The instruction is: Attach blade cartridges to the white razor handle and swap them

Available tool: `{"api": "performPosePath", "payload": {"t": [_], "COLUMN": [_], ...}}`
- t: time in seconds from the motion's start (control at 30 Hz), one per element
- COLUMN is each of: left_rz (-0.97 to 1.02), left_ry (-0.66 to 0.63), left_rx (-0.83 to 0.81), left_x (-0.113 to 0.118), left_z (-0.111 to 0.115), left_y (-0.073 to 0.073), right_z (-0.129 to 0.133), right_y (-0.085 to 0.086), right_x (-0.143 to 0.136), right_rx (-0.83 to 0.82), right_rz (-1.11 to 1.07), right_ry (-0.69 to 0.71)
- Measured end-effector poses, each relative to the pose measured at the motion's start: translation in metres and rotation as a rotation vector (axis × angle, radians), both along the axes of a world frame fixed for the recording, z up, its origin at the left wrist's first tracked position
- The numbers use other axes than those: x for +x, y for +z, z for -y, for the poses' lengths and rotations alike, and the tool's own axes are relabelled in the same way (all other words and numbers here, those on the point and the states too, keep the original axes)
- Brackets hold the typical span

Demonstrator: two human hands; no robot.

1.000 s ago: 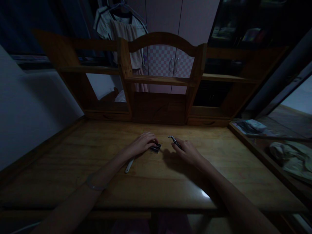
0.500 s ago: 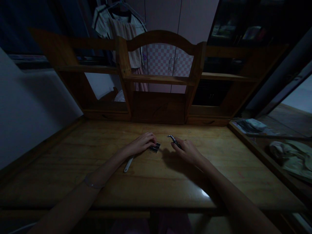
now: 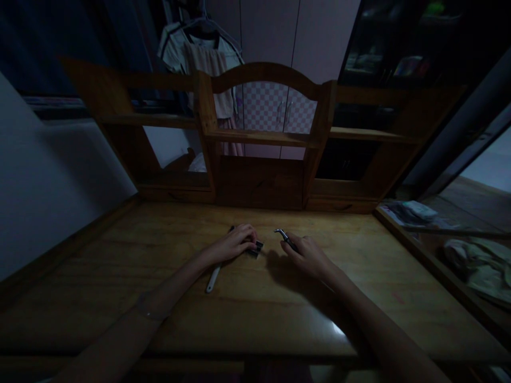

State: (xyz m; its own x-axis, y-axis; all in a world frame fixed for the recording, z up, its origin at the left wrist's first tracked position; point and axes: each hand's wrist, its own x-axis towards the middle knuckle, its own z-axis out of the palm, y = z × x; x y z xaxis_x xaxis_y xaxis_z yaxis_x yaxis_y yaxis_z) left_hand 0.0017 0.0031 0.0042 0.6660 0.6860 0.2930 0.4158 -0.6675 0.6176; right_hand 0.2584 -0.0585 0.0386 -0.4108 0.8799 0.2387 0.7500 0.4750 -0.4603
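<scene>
On the desk (image 3: 171,229), the left hand (image 3: 236,242) is curling over a dark case (image 3: 258,247), pinch unclear. A white-handled tool (image 3: 213,279) is newly showing its tip, apparently unused; the right hand (image 3: 306,254) is pinching bent-tip tweezers (image 3: 281,234).

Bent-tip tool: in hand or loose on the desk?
In hand: the right hand grips the bent-tip tool, silvery end sticking out.

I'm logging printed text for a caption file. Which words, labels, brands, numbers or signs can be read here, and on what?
No text can be read.
Small dark item at the left hand: too small and dark.
Bent-tipped tool in the right hand: no readable marking.
Pile right of the desk: too blurred.
</scene>
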Motion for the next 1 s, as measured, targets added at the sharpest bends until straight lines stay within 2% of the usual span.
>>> {"api": "performPosePath", "payload": {"t": [0.13, 0.3, 0.43, 0.53, 0.67, 0.8, 1.0], "left_rz": [0.149, 0.479, 0.764, 0.863, 0.835, 0.798, 0.819], "left_ry": [0.073, 0.246, 0.225, 0.186, 0.155, 0.128, 0.038], "left_rx": [-0.084, -0.394, -0.73, -0.876, -0.919, -0.914, -0.959], "left_x": [0.005, 0.01, 0.015, 0.02, 0.026, 0.029, 0.027], "left_z": [0.007, 0.009, 0.009, 0.009, 0.012, 0.019, 0.023], "left_y": [0.01, 0.023, 0.02, 0.013, 0.009, 0.014, 0.019], "right_z": [-0.003, -0.005, -0.007, -0.006, 0.001, 0.011, 0.013], "right_y": [-0.001, 0.001, 0.001, 0.003, 0.009, 0.015, 0.016], "right_x": [0.001, 0.003, 0.003, 0.001, -0.007, -0.017, -0.018], "right_rx": [0.014, 0.057, 0.068, 0.047, -0.05, -0.182, -0.235], "right_rz": [-0.022, -0.082, -0.167, -0.229, -0.279, -0.314, -0.351], "right_ry": [-0.046, -0.079, -0.003, 0.035, 0.083, 0.134, 0.159]}}
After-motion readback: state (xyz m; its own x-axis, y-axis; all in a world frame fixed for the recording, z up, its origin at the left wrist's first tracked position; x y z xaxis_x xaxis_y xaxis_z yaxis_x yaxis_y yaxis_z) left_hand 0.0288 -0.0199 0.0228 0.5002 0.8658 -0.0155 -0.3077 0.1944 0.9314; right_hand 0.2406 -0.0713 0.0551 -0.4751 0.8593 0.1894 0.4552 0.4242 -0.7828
